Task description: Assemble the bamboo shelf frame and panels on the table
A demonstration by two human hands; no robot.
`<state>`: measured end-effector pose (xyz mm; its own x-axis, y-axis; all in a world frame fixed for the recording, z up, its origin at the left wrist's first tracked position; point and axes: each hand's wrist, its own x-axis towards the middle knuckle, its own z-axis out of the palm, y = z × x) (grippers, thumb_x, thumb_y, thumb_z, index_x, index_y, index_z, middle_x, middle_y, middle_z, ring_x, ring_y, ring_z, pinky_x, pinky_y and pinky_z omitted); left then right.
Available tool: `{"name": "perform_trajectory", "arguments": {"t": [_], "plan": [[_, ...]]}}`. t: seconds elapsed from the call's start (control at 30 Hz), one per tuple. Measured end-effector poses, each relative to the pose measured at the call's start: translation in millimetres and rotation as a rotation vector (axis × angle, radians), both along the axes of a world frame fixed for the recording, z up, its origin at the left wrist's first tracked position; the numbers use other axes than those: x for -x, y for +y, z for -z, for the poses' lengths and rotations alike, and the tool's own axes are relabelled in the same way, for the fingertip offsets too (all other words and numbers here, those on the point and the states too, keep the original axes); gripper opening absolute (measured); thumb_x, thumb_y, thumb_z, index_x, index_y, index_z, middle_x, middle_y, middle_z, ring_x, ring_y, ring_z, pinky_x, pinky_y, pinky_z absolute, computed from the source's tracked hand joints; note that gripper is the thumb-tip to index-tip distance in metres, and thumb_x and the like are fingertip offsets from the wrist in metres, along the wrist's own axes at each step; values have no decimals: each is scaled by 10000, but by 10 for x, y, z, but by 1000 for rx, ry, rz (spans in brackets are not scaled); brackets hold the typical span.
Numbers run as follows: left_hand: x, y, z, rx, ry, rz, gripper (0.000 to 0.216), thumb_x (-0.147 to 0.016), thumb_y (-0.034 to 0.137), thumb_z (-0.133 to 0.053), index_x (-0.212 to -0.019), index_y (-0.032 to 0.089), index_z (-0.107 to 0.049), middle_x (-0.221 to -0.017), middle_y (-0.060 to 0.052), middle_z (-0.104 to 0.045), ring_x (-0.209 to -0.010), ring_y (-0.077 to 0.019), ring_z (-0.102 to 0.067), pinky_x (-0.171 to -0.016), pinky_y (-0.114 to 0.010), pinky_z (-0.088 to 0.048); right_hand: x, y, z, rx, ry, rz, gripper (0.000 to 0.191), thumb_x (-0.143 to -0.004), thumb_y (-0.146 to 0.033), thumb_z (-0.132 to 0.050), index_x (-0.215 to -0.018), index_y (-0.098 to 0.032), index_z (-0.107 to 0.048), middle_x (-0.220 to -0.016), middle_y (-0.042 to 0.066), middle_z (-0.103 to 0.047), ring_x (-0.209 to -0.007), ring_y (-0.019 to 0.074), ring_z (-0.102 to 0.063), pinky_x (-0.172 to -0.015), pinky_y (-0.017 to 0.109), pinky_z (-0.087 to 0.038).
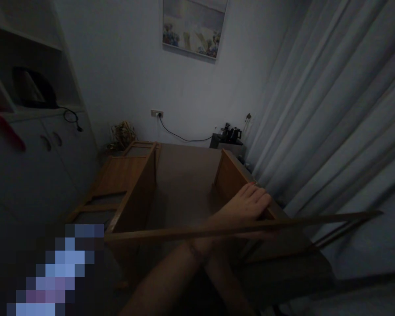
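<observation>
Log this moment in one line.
Left hand: on wooden panel edge | right hand: unclear in shadow | wooden rail: across foreground

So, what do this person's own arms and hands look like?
Ordinary human ones. Both forearms are bare where they show, with no sleeves or cables. A thin dark band, perhaps a bracelet, seems to circle one wrist. The clearer hand is ungloved; a reddish spot by its fingers may be nail polish. The other hand is too dim to describe.

Dim, darkest along the bottom.
</observation>
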<state>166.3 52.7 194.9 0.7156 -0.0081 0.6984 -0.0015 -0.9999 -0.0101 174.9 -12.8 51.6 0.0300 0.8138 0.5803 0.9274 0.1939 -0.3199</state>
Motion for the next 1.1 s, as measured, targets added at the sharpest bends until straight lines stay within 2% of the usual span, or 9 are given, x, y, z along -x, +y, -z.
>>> {"name": "perform_trajectory", "arguments": {"t": [0.07,0.17,0.27,0.37,0.47,0.63,0.83,0.97,1.1], "plan": [[31,-27,-36,29,24,7,537,-832,655,-524,-976,139,-492,-1037,-99,-556,-1070,-258,-510,-1102,-426,-346,-10,-192,17,-3,-6,13,217,-959,-383,-555,-1044,-212,-657,-1090,56,-649,-963,201,-611,-864,378,-497],[72,-66,-81,87,39,13,489,-822,615,-575,-942,151,-474,-1017,-93,-553,-1057,-253,-495,-1072,-435,-380,-67,-527,8,-69,-4,25,227,-970,-375,-505,-908,-299,-710,-877,11,-717,-899,221,-626,-830,379,-410],[76,-75,-80,125,57,16,452,-824,575,-591,-931,156,-459,-998,-87,-543,-1045,-255,-481,-1070,-451,-384,-220,-888,-20,-181,-3,54,318,-1017,-383,-402,-963,-353,-714,-828,-25,-737,-832,210,-636,-807,375,-324],[36,-48,-21,127,41,18,457,-799,580,-599,-924,171,-437,-989,-70,-523,-1028,-255,-467,-1086,-482,-362,-468,-1186,-9,-222,-22,203,348,-1027,-432,-373,-998,-365,-714,-774,-36,-732,-783,210,-637,-801,378,-267],[0,-19,44,145,4,20,463,-781,584,-608,-914,190,-404,-975,-47,-499,-1008,-244,-459,-1090,-501,-346,-718,-1355,80,-194,-43,333,419,-1029,-471,-329,-986,-356,-729,-754,-25,-730,-780,225,-642,-798,384,-244],[-19,-19,81,240,5,25,448,-774,554,-613,-901,204,-364,-931,-21,-455,-977,-217,-432,-1075,-487,-349,-943,-1377,287,-122,-16,344,446,-1041,-399,-321,-928,-330,-746,-746,-15,-730,-760,210,-644,-806,378,-254],[-109,35,179,261,-61,17,450,-716,543,-582,-867,225,-302,-896,-13,-406,-913,-212,-409,-1049,-509,-327,-937,-1276,448,-122,-26,313,375,-1023,-402,-365,-977,-380,-736,-763,-15,-720,-803,217,-615,-776,376,-247],[-138,81,243,242,-77,6,463,-687,516,-583,-902,231,-287,-921,-15,-401,-915,-212,-406,-1053,-491,-301,-887,-1229,491,-128,37,304,362,-1013,-364,-393,-940,-367,-748,-751,-4,-708,-784,204,-606,-760,362,-260],[-107,51,224,247,-71,-24,451,-689,485,-577,-901,227,-274,-940,-26,-405,-931,-215,-399,-1039,-473,-312,-891,-1212,464,-127,86,256,409,-1027,-385,-364,-897,-348,-751,-755,1,-710,-784,202,-600,-775,363,-258]]}}
